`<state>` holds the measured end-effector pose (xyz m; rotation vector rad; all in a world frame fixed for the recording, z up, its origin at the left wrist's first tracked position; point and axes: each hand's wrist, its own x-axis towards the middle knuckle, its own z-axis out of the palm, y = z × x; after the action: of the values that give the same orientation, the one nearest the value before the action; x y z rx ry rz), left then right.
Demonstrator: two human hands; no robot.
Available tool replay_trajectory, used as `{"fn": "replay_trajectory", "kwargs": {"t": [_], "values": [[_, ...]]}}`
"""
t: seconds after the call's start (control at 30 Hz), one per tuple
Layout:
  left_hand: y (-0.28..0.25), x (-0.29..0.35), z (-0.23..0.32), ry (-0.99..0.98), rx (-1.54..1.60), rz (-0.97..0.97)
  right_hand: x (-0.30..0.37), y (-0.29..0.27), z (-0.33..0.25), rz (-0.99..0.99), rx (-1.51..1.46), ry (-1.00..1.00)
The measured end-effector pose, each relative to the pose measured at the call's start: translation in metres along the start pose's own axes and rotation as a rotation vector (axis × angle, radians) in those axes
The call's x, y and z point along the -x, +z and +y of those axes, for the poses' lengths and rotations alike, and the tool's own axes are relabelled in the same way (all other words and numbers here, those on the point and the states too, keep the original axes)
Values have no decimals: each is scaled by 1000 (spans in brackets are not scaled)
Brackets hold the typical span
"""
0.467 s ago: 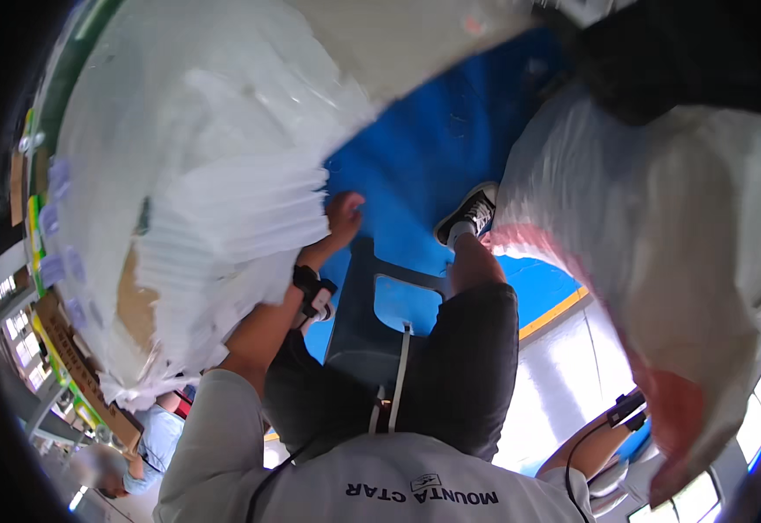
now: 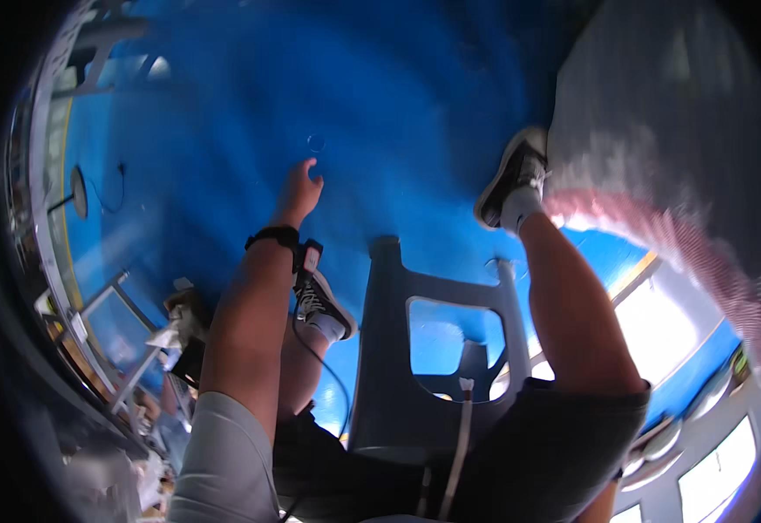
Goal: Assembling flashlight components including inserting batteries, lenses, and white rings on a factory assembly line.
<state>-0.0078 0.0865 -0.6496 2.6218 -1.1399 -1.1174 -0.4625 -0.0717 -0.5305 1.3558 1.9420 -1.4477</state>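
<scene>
My left hand (image 2: pixel 302 190) reaches down over the blue floor (image 2: pixel 398 105), holding nothing, with thumb and a finger apart. Just past its fingertips lies a small, thin, clear ring-shaped thing (image 2: pixel 315 143), apart from the hand. A dark strap with a small device (image 2: pixel 309 256) is around my left wrist. Of my right arm only a bit of forearm (image 2: pixel 603 504) shows at the lower edge; the hand itself is out of sight.
I sit on a grey plastic stool (image 2: pixel 376 383), a shoe on either side. A large whitish sack (image 2: pixel 659 131) with a pink lower edge stands close at the right. To the left are a metal frame (image 2: pixel 119 340), a round-based stand (image 2: pixel 79 192) and a cable (image 2: pixel 121 187).
The big white plastic-wrapped bundle at the left has gone from view, baring the floor. My left hand has moved forward and left. My view has shifted, and my right forearm has mostly dropped out.
</scene>
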Motion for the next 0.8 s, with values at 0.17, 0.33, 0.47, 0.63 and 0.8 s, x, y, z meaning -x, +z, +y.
{"fn": "replay_trajectory", "kwargs": {"t": [0.17,0.33,0.47,0.63,0.8], "values": [[0,-80,-8,75,-109,190,-40,92,154,525,-1381,1286],[18,-114,-19,57,-199,240,-28,90,150,579,-1408,1241],[47,-121,-31,-35,-254,267,-17,88,142,602,-1414,1229],[56,-128,-40,-159,-160,11,-14,94,133,611,-1371,1173],[55,-95,-5,-44,-329,406,-69,109,130,611,-1286,1289]]}}
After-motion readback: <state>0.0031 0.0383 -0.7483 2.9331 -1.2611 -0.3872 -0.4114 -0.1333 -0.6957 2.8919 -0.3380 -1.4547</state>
